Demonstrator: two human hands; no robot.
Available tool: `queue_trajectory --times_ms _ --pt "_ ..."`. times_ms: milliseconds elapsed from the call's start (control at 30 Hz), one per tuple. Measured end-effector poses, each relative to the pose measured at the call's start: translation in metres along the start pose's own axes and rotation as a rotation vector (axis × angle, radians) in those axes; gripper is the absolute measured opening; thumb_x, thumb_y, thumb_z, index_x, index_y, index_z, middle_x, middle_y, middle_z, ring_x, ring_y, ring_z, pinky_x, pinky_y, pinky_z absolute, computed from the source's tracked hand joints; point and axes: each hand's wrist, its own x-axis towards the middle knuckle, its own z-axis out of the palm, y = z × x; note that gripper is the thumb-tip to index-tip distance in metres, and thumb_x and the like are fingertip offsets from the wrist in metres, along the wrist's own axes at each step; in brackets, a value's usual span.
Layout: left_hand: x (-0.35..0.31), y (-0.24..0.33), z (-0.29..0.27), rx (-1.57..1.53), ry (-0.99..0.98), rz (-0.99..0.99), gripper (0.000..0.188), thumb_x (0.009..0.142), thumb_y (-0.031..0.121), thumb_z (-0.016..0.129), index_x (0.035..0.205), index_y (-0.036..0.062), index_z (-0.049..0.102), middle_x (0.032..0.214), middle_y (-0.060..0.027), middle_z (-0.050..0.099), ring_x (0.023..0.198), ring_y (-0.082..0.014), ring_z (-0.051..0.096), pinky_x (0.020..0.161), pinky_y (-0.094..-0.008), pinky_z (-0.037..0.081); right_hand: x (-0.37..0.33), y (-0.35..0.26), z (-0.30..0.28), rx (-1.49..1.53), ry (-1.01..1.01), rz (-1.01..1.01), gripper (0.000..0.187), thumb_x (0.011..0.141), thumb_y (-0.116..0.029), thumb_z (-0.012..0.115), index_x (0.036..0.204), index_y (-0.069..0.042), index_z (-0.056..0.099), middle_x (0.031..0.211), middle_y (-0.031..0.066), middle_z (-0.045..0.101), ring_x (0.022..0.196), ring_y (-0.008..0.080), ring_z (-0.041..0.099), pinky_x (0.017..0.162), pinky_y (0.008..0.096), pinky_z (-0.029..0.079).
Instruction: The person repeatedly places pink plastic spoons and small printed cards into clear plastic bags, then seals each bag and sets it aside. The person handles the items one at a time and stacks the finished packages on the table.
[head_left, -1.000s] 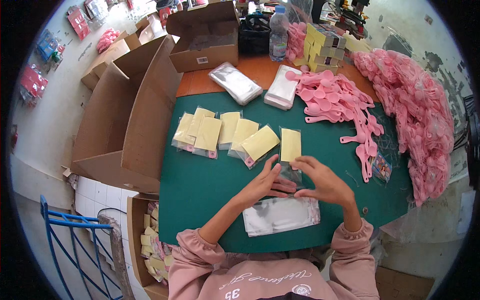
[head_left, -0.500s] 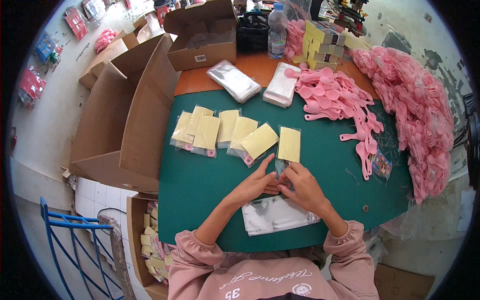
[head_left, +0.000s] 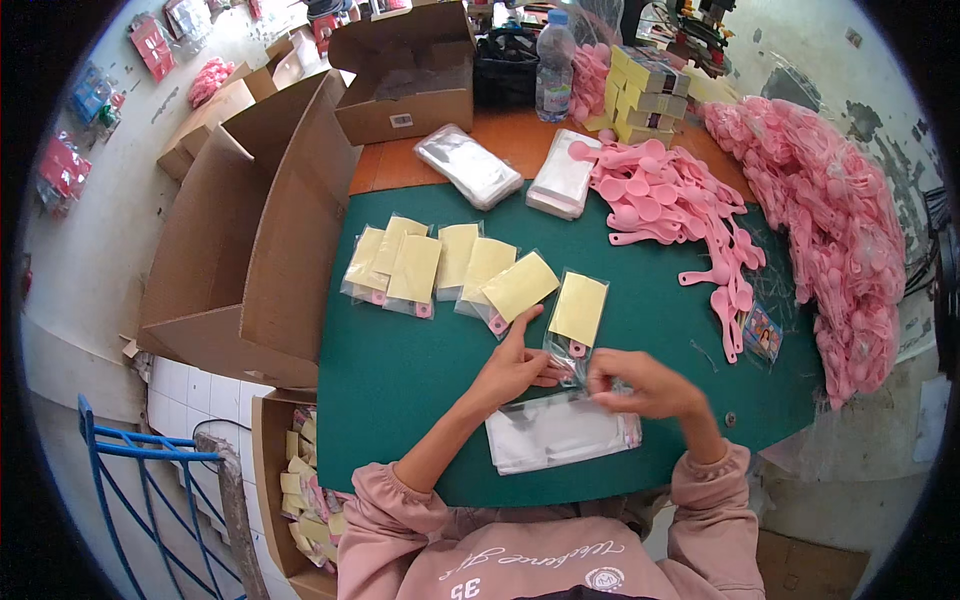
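Note:
A clear plastic bag (head_left: 580,305) holds a yellow card, with a pink spoon handle showing at its lower end. My left hand (head_left: 512,375) is beside that lower end, one finger stretched up and the other fingers closed at the bag's edge. My right hand (head_left: 645,384) is slightly blurred and closed in a pinch just right of the bag; what is in its fingers is hidden. Under my hands lies a stack of clear bags (head_left: 545,440). Several filled bags with yellow cards (head_left: 412,268) rest to the left.
Loose pink spoons (head_left: 660,195) spread at the back right, beside a heap of bagged spoons (head_left: 840,230). Two bundles of clear bags (head_left: 470,165) lie at the back. A large cardboard box (head_left: 290,230) stands left; a lower box (head_left: 270,470) holds filled packs. A water bottle (head_left: 553,70) stands behind.
My right hand has moved right, away from my left hand. The bag has shifted slightly toward me and tilted, its pink handle now in sight.

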Motion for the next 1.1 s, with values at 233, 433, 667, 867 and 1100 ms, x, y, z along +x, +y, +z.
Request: queue_trajectory --times_ms 233,433,667,867,1100 --pt "0.002 0.003 0.002 0.093 -0.116 0.038 0.044 0.089 0.002 0.039 0.128 0.0096 0.021 0.097 -0.0171 0.06 0.088 -0.0178 0.06 0.076 -0.0271 0.049 -0.056 0.071 -0.14 0.181 0.358 0.312 0.016 0.081 -0.016 0.057 0.09 -0.003 0.05 0.08 0.0032 0.05 0.073 0.0124 0.051 0.064 0.0235 0.042" --pt "0.001 -0.004 0.0 0.075 -0.058 0.063 0.029 0.087 0.0 0.041 0.115 0.0052 0.035 0.089 -0.0097 0.061 0.081 -0.0122 0.059 0.072 -0.0232 0.05 -0.031 0.046 -0.049 -0.924 0.69 0.11 0.035 0.074 -0.008 0.057 0.106 -0.003 0.044 0.094 0.0176 0.047 0.089 0.0302 0.05 0.078 0.0399 0.042" --pt "0.003 0.002 0.004 -0.041 -0.19 0.127 0.017 0.09 0.007 0.046 0.107 0.0063 0.046 0.09 -0.0059 0.059 0.083 -0.0088 0.056 0.073 -0.0229 0.048 0.002 0.023 0.027 -0.68 0.457 0.072 0.026 0.066 -0.001 0.066 0.089 -0.004 0.053 0.09 0.0125 0.047 0.086 0.0273 0.052 0.075 0.0377 0.043" --pt "-0.004 0.017 0.003 -0.03 -0.061 0.126 0.018 0.089 0.006 0.047 0.106 0.0045 0.048 0.093 -0.0076 0.054 0.083 -0.0105 0.056 0.071 -0.0241 0.049 -0.004 0.03 0.024 -0.284 0.709 0.0 0.02 0.066 0.007 0.063 0.081 0.0 0.053 0.09 0.0113 0.048 0.071 0.0221 0.058 0.061 0.0295 0.047" --pt "0.0 0.01 0.009 0.593 0.022 0.372 0.015 0.077 -0.001 0.061 0.089 0.0006 0.052 0.084 -0.0025 0.056 0.074 -0.0085 0.054 0.064 -0.0229 0.047 -0.007 0.027 0.017 -0.216 0.558 -0.039 0.018 0.068 0.005 0.064 0.081 0.0 0.054 0.096 0.0101 0.045 0.076 0.0171 0.059 0.065 0.0271 0.048"
